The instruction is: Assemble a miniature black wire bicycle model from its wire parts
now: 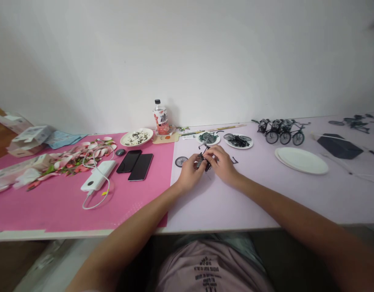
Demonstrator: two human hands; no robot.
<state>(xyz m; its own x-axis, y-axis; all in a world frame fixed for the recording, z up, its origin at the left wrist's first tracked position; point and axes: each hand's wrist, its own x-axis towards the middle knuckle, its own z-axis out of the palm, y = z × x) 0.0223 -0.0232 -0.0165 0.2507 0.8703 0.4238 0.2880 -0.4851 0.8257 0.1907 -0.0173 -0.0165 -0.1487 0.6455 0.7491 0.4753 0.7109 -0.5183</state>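
Observation:
Both hands meet over the pale part of the table, around a small black bicycle piece [200,159]. My left hand [189,172] pinches it from the left, and my right hand [221,163] grips it from the right and above. A thin black part sticks up between the fingers; fine detail is hidden by them. A loose black wheel [181,162] lies just left of my left hand. Beyond the hands, one white plate [217,141] holds dark green parts and another plate [250,144] holds black parts and wheels. A small black part [234,160] lies right of my right hand.
Assembled black bicycles [285,137] stand at the back right, near stacked white plates [314,162] and a dark box [339,146]. Leftward are two phones [141,167], a white power bank [98,177] with cable, a bowl [149,134], a bottle [161,118] and pink petals [86,156].

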